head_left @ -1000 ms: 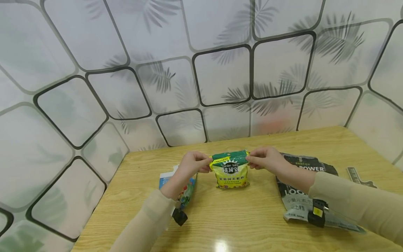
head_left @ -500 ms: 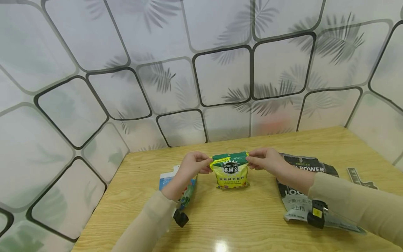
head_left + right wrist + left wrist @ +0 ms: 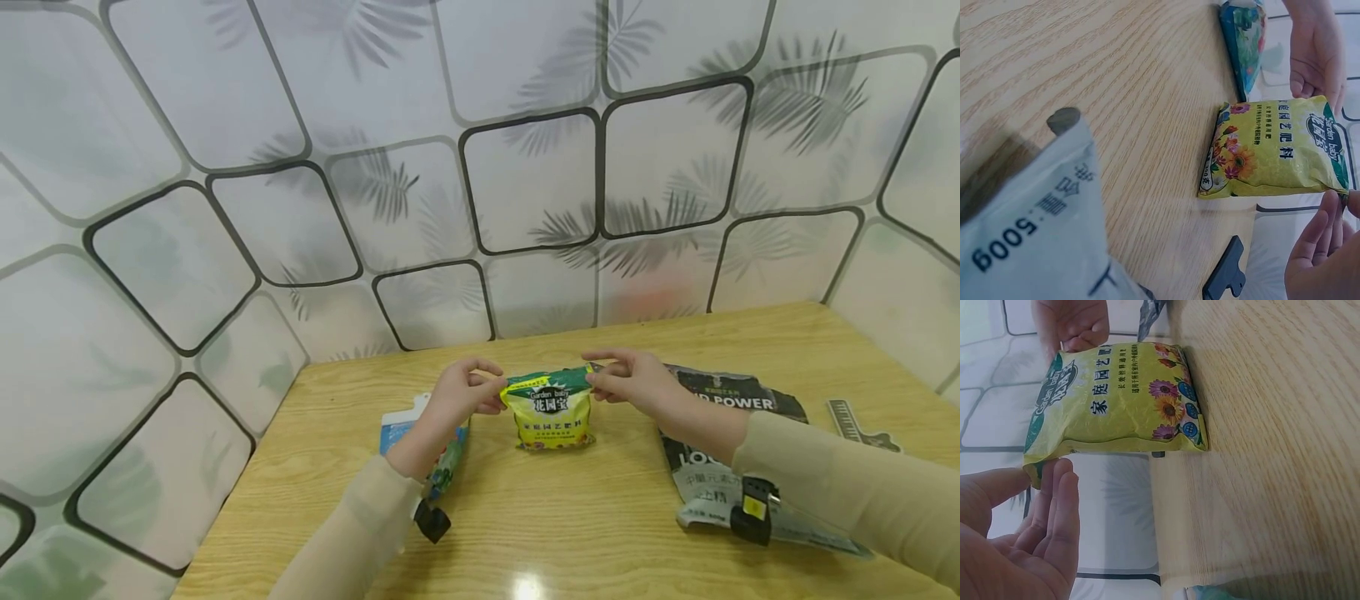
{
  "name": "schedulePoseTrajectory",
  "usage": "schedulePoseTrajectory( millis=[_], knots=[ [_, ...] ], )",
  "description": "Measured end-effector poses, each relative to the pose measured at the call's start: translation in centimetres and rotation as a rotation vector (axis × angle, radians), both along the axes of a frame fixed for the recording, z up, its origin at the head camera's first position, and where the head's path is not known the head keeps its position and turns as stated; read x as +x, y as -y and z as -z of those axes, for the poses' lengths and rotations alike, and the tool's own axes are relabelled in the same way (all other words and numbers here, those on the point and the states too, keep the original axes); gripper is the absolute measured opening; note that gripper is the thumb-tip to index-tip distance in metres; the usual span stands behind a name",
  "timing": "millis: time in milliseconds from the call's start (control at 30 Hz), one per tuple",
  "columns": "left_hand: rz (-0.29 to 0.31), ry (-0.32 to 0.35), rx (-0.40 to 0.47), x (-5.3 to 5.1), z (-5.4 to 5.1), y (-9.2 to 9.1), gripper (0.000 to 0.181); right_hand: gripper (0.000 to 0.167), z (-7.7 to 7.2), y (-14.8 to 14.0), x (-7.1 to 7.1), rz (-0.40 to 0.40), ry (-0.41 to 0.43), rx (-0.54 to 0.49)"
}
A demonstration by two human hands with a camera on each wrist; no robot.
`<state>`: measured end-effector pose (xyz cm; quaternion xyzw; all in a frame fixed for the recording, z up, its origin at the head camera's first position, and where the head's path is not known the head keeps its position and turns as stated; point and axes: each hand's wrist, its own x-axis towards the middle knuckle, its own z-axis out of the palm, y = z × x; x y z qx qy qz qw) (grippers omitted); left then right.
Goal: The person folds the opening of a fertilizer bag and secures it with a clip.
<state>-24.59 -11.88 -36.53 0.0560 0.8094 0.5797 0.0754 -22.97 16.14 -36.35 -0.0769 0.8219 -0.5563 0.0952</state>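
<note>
A yellow bag with a green top band [image 3: 551,417] stands upright on the wooden table, its printed front toward the head camera. The left hand [image 3: 467,392] pinches its top left corner between thumb and fingers. At the top right corner, the right hand [image 3: 630,382] pinches the bag the same way, its index finger raised off it. In the left wrist view the bag [image 3: 1122,400] rests its flowered bottom end on the table, with the left hand [image 3: 1029,537] at the near corner. The right wrist view shows the right hand [image 3: 1325,250] gripping the other corner.
A blue and green bag [image 3: 446,467] lies partly behind the left forearm. Under the right forearm is a black and silver bag [image 3: 705,487], with a grey ruler-like piece [image 3: 846,419] to its right. A black clip [image 3: 1225,269] lies on the table [image 3: 570,533].
The bag's top edge has dipped slightly and tilted back. Index fingers of both hands have lifted a little, while thumbs and other fingers still pinch the corners.
</note>
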Motion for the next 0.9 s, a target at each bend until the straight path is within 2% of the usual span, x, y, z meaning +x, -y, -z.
schedulePoseTrajectory(
  millis=[300,533,900],
  knots=[
    [0.026,-0.020,0.004,0.08,0.05,0.07,0.015,0.045,0.11,0.11,0.06,-0.012,-0.052,-0.009],
    [0.037,-0.030,0.003,0.07,0.09,0.13,0.013,0.030,0.15,0.40,0.30,0.005,-0.052,-0.009],
    [0.062,-0.024,-0.003,0.24,0.39,0.30,0.021,0.032,0.60,0.18,0.26,-0.020,-0.020,-0.038]
  ],
)
